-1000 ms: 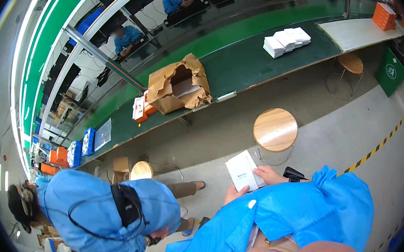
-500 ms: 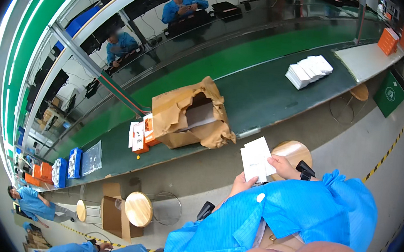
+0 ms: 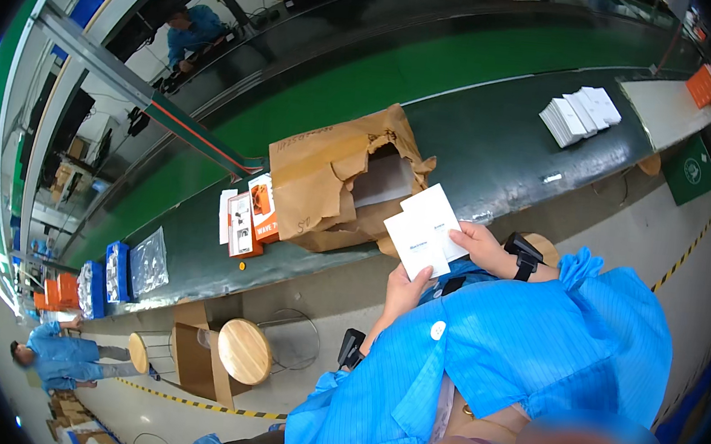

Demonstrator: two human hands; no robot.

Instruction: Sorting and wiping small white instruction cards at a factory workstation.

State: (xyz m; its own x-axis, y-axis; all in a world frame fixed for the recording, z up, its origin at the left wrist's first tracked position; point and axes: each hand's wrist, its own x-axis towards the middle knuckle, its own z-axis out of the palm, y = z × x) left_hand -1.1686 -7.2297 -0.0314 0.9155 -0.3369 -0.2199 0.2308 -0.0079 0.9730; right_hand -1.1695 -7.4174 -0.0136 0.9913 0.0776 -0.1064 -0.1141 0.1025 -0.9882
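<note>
Two thin white booklets overlap in front of me, each with small dark print on its face. My left hand [image 3: 407, 291] pinches the nearer white booklet [image 3: 415, 247] at its lower edge, thumb on top. On the other white booklet [image 3: 436, 206], partly behind the first, my right hand [image 3: 477, 247] is closed at the right edge. Just beyond them lies a torn brown paper package [image 3: 312, 179] on the dark green workbench [image 3: 481, 161]. Something pale shows through its ragged opening. Farther right along the bench are fanned stacks of white booklets [image 3: 566, 121].
Orange-and-white boxes [image 3: 249, 220] stand left of the package, with blue bins [image 3: 117, 272] and a clear plastic bag [image 3: 150, 260] farther left. Wooden stools [image 3: 244, 352] and an open carton [image 3: 194, 365] occupy the floor. One person [image 3: 60, 356] stands at far left; another sits across the bench.
Both hands and the booklets have moved up and left, closer to the package, and the booklets overlap at a different angle. The whole view has shifted a little.
</note>
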